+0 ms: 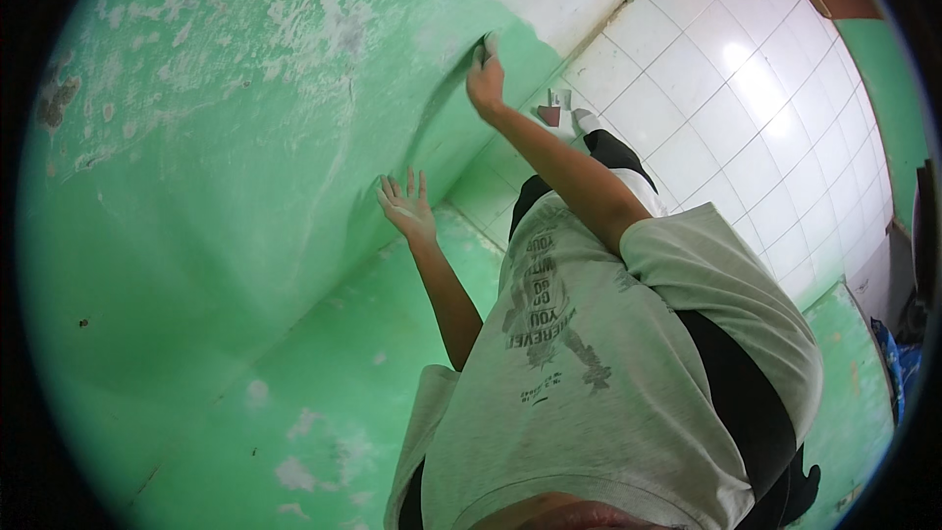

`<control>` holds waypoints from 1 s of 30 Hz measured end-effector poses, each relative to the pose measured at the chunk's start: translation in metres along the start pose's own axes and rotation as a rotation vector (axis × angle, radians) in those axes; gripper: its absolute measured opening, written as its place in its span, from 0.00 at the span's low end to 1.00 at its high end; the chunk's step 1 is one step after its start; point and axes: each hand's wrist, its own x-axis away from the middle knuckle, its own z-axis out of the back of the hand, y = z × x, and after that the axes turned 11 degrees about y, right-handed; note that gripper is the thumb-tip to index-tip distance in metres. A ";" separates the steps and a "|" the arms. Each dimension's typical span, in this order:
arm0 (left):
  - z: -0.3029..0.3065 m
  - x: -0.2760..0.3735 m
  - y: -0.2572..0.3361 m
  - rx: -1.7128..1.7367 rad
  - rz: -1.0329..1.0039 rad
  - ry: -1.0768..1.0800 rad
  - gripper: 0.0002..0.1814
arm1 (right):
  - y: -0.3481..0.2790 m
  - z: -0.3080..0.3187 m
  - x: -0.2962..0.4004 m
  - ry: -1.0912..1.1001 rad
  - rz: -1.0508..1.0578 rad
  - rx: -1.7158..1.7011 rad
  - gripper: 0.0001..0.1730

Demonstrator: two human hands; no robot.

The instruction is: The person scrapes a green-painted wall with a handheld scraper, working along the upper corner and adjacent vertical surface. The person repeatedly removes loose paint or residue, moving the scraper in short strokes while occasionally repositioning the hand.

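Note:
My right hand [486, 81] is raised against the green painted wall [294, 162], its fingers together and pointing up the picture. A thin dark edge shows at its fingertips; whether it holds a thin sheet or this is shadow, I cannot tell. Lower and to the left, my left hand [410, 213] has its fingers spread and its palm showing, with the fingertips at or close to the wall. Pale dust covers its fingers and palm. Nothing is in it.
White floor tiles [684, 73] lie at the right. Beside my foot [586, 121] are a dark red piece of sheet [548, 115] and a pale printed piece [560, 99]. Whitish patches and chipped plaster [59, 99] mark the wall. Blue material [888, 364] shows at the right rim.

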 end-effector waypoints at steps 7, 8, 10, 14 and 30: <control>-0.012 0.000 0.006 -0.067 -0.045 -0.034 0.45 | 0.024 -0.006 -0.002 0.049 0.140 0.128 0.37; -0.014 -0.001 0.006 -0.060 -0.039 -0.019 0.46 | 0.029 -0.008 0.001 0.032 0.122 0.131 0.39; -0.017 -0.002 0.006 -0.031 -0.031 -0.006 0.47 | 0.035 -0.011 0.007 0.001 0.065 0.083 0.42; -0.021 -0.003 0.007 -0.021 -0.036 0.004 0.48 | 0.030 -0.012 0.009 0.055 0.221 0.154 0.42; -0.029 -0.006 0.010 0.115 -0.008 0.008 0.52 | 0.024 -0.008 -0.008 -0.142 -0.026 0.170 0.44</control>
